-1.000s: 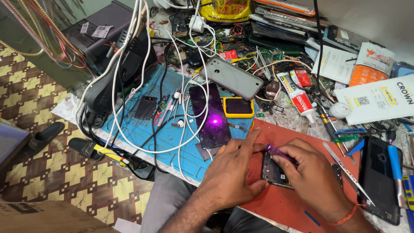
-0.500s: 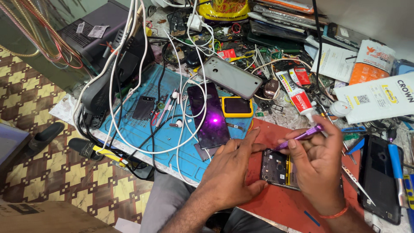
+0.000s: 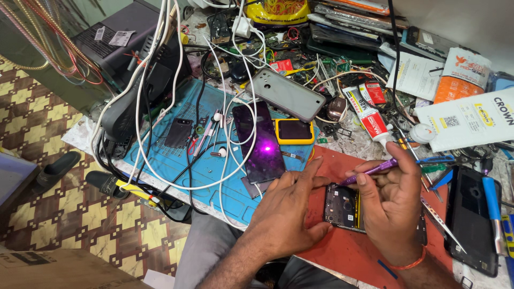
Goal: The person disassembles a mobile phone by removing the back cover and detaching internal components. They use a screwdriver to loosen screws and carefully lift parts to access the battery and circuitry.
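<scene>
An opened phone (image 3: 342, 206) with its circuit board showing lies on a red mat (image 3: 342, 251). My left hand (image 3: 286, 214) presses on the phone's left edge, thumb under it and fingers spread over the mat. My right hand (image 3: 393, 206) covers the phone's right side and grips a thin purple tool (image 3: 369, 171). The tool's tip points down-left at the phone's top edge.
A blue mat (image 3: 176, 160) holds white cables (image 3: 225, 134), a glossy purple phone (image 3: 262, 142), a yellow device (image 3: 294, 131) and small parts. A grey phone back (image 3: 286, 93), glue tube (image 3: 369, 118), black phone shell (image 3: 474, 217) and clutter crowd the bench.
My right hand has lifted off the phone and raised the purple tool, then angled its tip down to the phone's top edge. My left hand has stayed on the phone.
</scene>
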